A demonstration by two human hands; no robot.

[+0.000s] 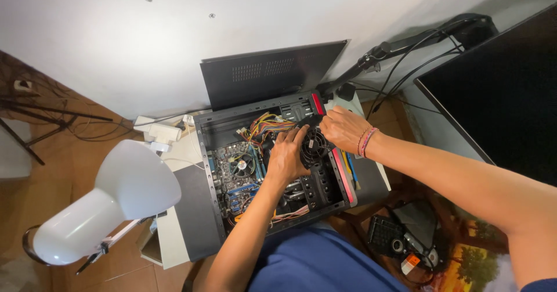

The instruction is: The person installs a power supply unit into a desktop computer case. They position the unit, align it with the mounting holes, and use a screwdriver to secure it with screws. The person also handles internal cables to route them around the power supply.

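Two hands on a round black case fan inside an opened computer case.

The left hand (287, 155) grips the ribbed plastic fan (314, 147) from nine o'clock; the right hand (343, 128) pinches its frame at one o'clock, above the metal case (208, 211) lying on the white surface (168, 245).

Matt black metal case (212, 211); black plastic fan (314, 146); glossy white lamp shade (138, 179).
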